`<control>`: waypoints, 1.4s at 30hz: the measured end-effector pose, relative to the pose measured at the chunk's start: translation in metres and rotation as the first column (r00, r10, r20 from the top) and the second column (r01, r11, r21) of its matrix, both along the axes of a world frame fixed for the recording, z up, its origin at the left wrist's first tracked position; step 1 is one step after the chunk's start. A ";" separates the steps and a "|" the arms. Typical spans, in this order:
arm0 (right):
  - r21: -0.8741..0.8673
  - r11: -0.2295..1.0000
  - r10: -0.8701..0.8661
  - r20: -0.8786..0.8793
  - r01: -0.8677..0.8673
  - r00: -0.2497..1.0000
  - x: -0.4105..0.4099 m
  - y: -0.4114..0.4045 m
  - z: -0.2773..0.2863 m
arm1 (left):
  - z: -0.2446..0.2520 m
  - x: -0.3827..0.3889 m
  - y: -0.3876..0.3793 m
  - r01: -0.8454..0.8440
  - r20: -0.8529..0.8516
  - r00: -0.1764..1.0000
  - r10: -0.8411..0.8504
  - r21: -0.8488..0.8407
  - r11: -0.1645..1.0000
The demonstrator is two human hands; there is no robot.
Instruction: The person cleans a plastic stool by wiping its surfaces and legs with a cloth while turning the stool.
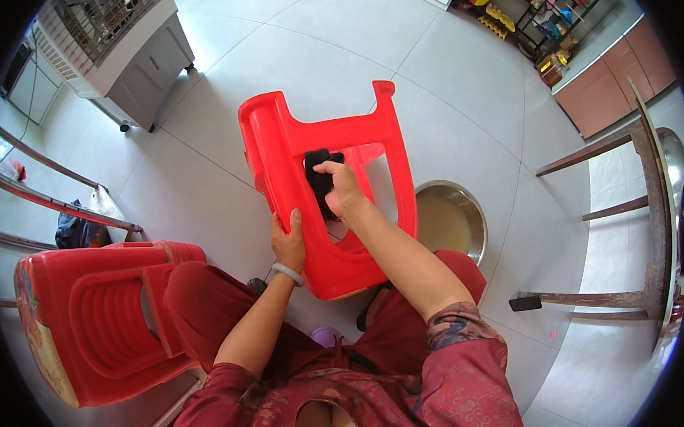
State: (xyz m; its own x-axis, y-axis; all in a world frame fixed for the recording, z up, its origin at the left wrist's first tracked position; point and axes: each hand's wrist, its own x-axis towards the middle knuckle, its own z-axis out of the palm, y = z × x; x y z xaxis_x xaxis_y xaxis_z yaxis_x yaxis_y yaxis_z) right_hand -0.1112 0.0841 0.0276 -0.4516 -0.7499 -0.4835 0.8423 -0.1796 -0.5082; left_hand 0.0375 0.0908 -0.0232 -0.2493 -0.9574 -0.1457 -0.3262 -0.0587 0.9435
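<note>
A red plastic stool (346, 128) lies tilted on its side between my knees, its legs pointing away from me. My left hand (289, 242), with a pale bangle at the wrist, grips the stool's near left edge, thumb on top. In my right hand (343, 190) is a black cloth (319, 181), pressed at the opening in the stool's side; my fingers are partly hidden behind my thumb and the cloth. Just right of the stool stands a round metal basin (447, 221) of cloudy, brownish water, partly covered by the stool and my right knee.
Another red plastic stool (108, 318) lies beside my left leg. A wheeled air cooler (137, 61) stands at upper left, below it a metal frame (62, 201). At right are a wooden-legged table (656, 227) and a black phone-like object (525, 303). A purple container (326, 336) sits between my feet.
</note>
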 end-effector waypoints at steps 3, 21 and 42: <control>-0.025 0.997 -0.080 -0.199 0.077 0.977 0.002 0.005 -0.004 | 0.002 0.001 0.000 -0.004 -0.008 1.000 0.004 0.022 1.000; 0.223 0.973 0.064 -0.511 0.060 0.857 0.019 -0.023 -0.014 | -0.005 0.002 0.003 -0.023 0.011 1.000 0.024 -0.044 0.999; 0.271 0.950 0.000 -0.499 0.155 0.866 0.029 -0.026 -0.009 | -0.007 0.002 0.003 -0.040 0.086 0.995 0.042 -0.028 0.999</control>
